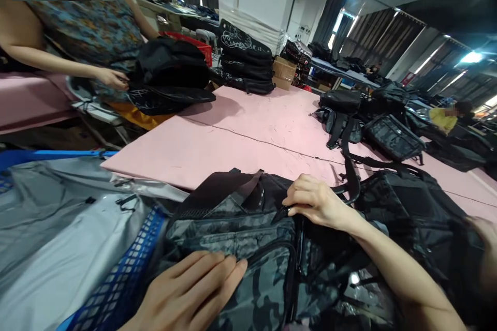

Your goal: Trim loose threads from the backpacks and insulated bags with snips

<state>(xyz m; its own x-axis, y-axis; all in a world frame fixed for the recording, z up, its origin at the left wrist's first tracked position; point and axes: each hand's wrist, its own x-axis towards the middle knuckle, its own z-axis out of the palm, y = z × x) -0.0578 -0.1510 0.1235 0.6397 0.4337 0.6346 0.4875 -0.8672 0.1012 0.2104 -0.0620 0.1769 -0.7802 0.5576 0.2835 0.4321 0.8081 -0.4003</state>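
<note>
A dark grey camouflage backpack point(260, 284) lies right in front of me, with a black zipper running along its pocket and side. Fingers stretched and close together, my left hand point(198, 289) rests flat on the front of the bag. My right hand point(314, 201) is closed in a pinch at the bag's upper right corner, by the zipper's end. A small shiny bit shows at the fingertips; whether it is a zipper pull I cannot tell.
A blue mesh crate point(128, 264) with grey fabric point(73, 248) stands at left. More camouflage bags point(392, 137) lie on the pink table point(248, 139). Across it, a co-worker point(89, 36) handles a black backpack point(171, 62). Another person's hand point(485, 232) shows blurred at the right edge.
</note>
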